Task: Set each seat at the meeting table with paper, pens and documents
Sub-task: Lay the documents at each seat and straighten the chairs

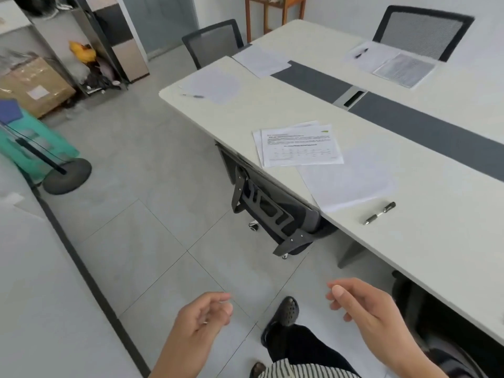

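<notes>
Curling loosely, the left hand (pixel 203 315) and right hand (pixel 360 304) hold nothing. Beyond the right fingertips (pixel 338 290) lie a printed white document (pixel 300 145), blank white paper sheet (pixel 351 181) and black-and-silver pen (pixel 379 213).

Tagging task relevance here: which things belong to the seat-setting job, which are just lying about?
Job: meeting table, printed document, blank paper, pen, corner sheet, corner pen, far-side document.
Lying about: cardboard box, teal bag, stand base, yellow bundle.
</notes>
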Action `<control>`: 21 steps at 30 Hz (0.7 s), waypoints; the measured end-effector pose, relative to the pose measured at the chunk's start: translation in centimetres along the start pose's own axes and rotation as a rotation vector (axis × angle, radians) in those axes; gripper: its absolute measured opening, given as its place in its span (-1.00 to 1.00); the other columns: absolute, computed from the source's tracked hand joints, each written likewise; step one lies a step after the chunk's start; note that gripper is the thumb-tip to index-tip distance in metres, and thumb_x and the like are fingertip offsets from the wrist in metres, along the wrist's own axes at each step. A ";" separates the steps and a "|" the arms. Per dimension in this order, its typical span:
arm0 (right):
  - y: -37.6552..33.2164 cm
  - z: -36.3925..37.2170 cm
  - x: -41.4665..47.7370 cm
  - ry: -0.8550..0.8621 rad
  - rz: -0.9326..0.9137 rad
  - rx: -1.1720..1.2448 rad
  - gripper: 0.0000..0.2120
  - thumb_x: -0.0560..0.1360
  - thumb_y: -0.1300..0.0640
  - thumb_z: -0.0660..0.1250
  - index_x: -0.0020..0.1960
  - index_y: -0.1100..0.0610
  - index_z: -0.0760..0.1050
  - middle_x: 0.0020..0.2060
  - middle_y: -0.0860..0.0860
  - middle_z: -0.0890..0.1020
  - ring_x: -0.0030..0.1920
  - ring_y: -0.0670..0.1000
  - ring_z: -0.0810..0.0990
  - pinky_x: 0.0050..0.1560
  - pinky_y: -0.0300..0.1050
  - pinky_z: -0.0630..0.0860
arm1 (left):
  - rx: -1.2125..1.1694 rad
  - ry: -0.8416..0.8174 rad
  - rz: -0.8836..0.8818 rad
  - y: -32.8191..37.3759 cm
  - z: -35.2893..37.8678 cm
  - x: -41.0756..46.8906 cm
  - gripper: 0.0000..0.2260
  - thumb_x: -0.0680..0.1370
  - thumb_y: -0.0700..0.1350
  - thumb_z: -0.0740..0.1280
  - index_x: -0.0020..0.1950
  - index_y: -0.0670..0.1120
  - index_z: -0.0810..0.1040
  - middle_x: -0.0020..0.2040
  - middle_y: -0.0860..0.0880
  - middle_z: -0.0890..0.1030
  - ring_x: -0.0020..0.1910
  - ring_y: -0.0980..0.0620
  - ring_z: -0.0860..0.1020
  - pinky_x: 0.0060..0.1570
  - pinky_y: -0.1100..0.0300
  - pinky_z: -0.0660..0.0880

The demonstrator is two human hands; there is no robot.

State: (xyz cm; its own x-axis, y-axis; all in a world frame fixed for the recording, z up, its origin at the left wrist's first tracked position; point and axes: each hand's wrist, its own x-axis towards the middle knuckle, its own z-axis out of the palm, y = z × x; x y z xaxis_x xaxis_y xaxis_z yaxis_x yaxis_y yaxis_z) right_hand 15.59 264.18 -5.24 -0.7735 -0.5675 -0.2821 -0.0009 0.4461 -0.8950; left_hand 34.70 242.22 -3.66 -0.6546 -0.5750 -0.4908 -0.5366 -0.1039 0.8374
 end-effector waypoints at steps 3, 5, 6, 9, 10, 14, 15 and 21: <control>-0.7 0.7 4.1 0.048 0.026 0.041 -0.67 0.39 -0.19 0.29 -0.07 0.01 0.66 -0.22 -0.04 0.72 -0.20 -0.06 0.67 -0.24 -0.19 0.58 | 0.029 -0.056 -0.021 2.6 -0.5 4.7 -0.55 0.23 0.22 0.37 0.00 0.01 0.64 -0.11 -0.05 0.71 -0.14 0.09 0.68 -0.08 0.25 0.55; -1.4 1.1 7.7 0.079 0.039 0.080 -0.64 0.36 -0.21 0.29 -0.07 0.02 0.65 -0.22 -0.04 0.72 -0.20 -0.07 0.67 -0.23 -0.18 0.58 | 0.052 -0.067 -0.021 4.5 -1.2 8.2 -0.57 0.24 0.20 0.37 0.01 0.02 0.64 -0.11 -0.02 0.71 -0.14 0.12 0.68 -0.05 0.24 0.54; -1.9 1.1 9.5 0.082 0.044 0.091 -0.65 0.36 -0.20 0.29 -0.07 0.02 0.65 -0.22 -0.05 0.72 -0.20 -0.07 0.67 -0.22 -0.16 0.58 | 0.062 -0.062 -0.019 5.5 -1.7 9.9 -0.61 0.26 0.16 0.38 0.01 0.01 0.64 -0.10 -0.01 0.71 -0.14 0.12 0.68 -0.04 0.23 0.53; -4.6 1.6 14.7 0.087 0.035 0.118 -0.71 0.39 -0.15 0.29 -0.07 0.00 0.65 -0.22 -0.07 0.72 -0.20 -0.08 0.67 -0.20 -0.16 0.57 | 0.089 -0.070 0.001 9.8 -3.5 14.2 -0.60 0.24 0.18 0.39 -0.01 0.03 0.65 -0.11 -0.03 0.71 -0.14 0.10 0.68 -0.07 0.24 0.54; -5.6 1.7 16.5 0.089 0.028 0.123 -0.74 0.42 -0.12 0.29 -0.07 0.01 0.65 -0.22 -0.06 0.72 -0.21 -0.08 0.68 -0.21 -0.22 0.56 | 0.102 -0.071 0.016 11.2 -4.1 15.7 -0.59 0.22 0.20 0.39 -0.02 0.04 0.65 -0.11 -0.03 0.71 -0.14 0.10 0.68 -0.09 0.25 0.54; -8.8 1.0 22.2 0.099 0.033 0.129 -0.80 0.48 -0.05 0.30 -0.07 0.02 0.64 -0.21 -0.07 0.72 -0.20 -0.13 0.69 -0.19 -0.23 0.56 | 0.142 -0.069 0.051 14.4 -5.6 21.4 -0.66 0.31 0.18 0.38 0.01 0.09 0.64 -0.09 0.01 0.71 -0.10 0.11 0.68 0.03 0.11 0.56; -9.3 0.8 23.2 0.110 0.032 0.121 -0.77 0.45 -0.10 0.30 -0.06 0.01 0.64 -0.20 -0.08 0.72 -0.18 -0.13 0.69 -0.16 -0.16 0.58 | 0.139 -0.085 0.053 15.2 -5.7 22.5 -0.65 0.31 0.20 0.38 0.02 0.10 0.64 -0.08 0.01 0.72 -0.09 0.12 0.68 0.05 0.11 0.55; -10.1 0.1 28.2 0.232 0.107 0.106 -0.73 0.42 -0.17 0.29 -0.05 -0.04 0.63 -0.17 -0.11 0.71 -0.16 -0.11 0.67 -0.11 -0.03 0.58 | 0.210 -0.240 0.056 18.8 -5.2 30.8 -0.63 0.29 0.19 0.38 0.03 0.07 0.64 -0.10 0.03 0.72 -0.12 0.13 0.68 0.04 0.13 0.57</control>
State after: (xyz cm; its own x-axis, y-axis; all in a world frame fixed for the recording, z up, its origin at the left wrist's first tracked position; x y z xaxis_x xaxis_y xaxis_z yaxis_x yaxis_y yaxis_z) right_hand -6.14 243.59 -4.22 -0.8903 -0.3415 -0.3011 0.1454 0.4134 -0.8989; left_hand 7.20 218.32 -1.81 -0.7794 -0.3650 -0.5093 -0.5784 0.1064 0.8088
